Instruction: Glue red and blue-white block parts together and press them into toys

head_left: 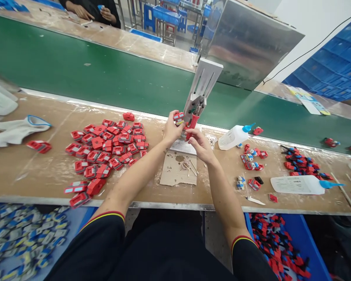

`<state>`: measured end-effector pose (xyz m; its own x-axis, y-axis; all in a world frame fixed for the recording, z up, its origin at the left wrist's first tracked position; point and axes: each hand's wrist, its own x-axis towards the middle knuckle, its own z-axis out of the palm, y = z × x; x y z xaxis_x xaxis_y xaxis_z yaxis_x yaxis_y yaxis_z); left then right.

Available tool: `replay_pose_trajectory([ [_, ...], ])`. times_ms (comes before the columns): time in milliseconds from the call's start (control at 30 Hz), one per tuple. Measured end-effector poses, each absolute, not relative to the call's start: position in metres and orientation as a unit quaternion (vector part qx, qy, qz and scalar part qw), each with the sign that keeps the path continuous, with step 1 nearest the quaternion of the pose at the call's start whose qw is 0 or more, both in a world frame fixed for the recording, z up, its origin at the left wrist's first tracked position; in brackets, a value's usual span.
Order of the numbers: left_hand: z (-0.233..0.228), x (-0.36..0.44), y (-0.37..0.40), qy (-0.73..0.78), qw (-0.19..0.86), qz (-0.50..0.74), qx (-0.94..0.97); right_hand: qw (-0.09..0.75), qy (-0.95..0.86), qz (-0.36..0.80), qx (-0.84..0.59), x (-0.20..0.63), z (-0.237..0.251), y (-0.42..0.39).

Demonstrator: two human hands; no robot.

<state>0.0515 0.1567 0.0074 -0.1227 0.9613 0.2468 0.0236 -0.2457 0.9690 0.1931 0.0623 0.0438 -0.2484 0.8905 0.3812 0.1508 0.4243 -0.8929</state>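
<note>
The left hand (pixel 172 130) is pinching a small red toy car (pixel 178 116) between its fingers, holding it up next to a little metal press (pixel 201 90) standing on the worktop (pixel 46 171). The right hand (pixel 201 145) is closing around the press's red handle (pixel 192 124). The two hands are sitting close together, above a piece of cardboard (pixel 175 171). A big pile of red cars (pixel 108 150) is lying to the left. A white glue bottle (pixel 233 136) is lying to the right. Another glue bottle (pixel 302 184) is lying farther right.
</note>
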Motion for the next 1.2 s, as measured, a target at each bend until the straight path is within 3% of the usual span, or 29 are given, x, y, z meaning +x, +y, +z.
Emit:
replay_pose_trajectory([
  [133, 0.013, 0.050, 0.156, 0.478, 0.381, 0.579, 0.539, 0.533, -0.690, 0.370, -0.321, 0.193, 0.083, 0.045],
  [267, 0.018, 0.046, 0.156, 0.484, 0.407, 0.579, 0.514, 0.614, -0.668, 0.338, -0.251, 0.191, 0.154, 0.077],
  [433, 0.030, 0.041, 0.154, 0.466, 0.531, 0.598, 0.378, 0.586, -0.699, 0.282, -0.296, 0.195, 0.205, 0.142],
  [633, 0.035, 0.000, 0.131, 0.483, 0.580, 0.581, 0.305, 0.629, -0.714, 0.161, -0.261, 0.205, 0.135, 0.078],
  [833, 0.054, -0.046, 0.073, 0.427, 0.684, 0.510, 0.299, 0.451, -0.812, 0.175, -0.327, 0.201, 0.070, 0.024],
  [933, 0.069, -0.045, 0.045, 0.362, 0.740, 0.474, 0.310, 0.423, -0.840, 0.169, -0.295, 0.188, 0.063, 0.020],
  [1200, 0.072, -0.011, 0.005, 0.191, 0.827, 0.436, 0.300, 0.474, -0.837, 0.066, -0.266, 0.164, 0.081, -0.019],
])
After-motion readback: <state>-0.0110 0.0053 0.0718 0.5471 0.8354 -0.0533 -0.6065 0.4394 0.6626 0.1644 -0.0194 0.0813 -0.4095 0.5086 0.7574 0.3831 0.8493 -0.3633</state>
